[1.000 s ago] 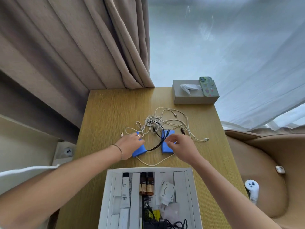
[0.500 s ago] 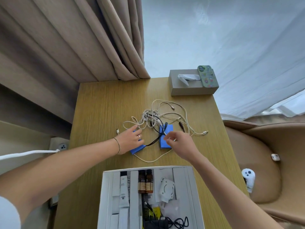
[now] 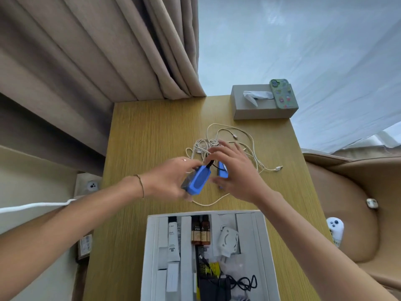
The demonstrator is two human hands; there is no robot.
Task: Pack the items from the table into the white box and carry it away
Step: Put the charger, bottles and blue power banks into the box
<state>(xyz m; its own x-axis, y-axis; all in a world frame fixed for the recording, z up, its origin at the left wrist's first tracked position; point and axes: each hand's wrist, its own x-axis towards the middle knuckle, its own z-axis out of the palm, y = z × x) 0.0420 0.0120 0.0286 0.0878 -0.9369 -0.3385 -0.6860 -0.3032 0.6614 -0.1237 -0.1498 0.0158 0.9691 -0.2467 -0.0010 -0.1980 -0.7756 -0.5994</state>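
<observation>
Curtains point(image 3: 91, 61) in beige hang behind a wooden table point(image 3: 152, 135), and a tan armchair point(image 3: 351, 203) stands to its right with a white controller point(image 3: 335, 229) on the seat. At the table's near edge sits the white box point(image 3: 268, 253), open, its slots holding a white tube point(image 3: 173, 237), two brown bottles point(image 3: 200, 232), a white round-faced gadget point(image 3: 227, 240) and a black cable point(image 3: 243, 283). A grey tissue box point(image 3: 258, 109) stands at the far right corner with a green phone point(image 3: 282, 93) lying on top. Between the two boxes a tangle of white cables point(image 3: 230, 137) sprawls over the wood. The left hand point(image 3: 169, 181) is raised above the table, fingers curled round a blue block-shaped device point(image 3: 198, 180) with a black lead running from its top. The right hand point(image 3: 234, 172) hovers just beside it, fingers spread and partly bent around a second blue device point(image 3: 223, 173); whether it actually grips that one cannot be told, since motion blur softens the fingers.
</observation>
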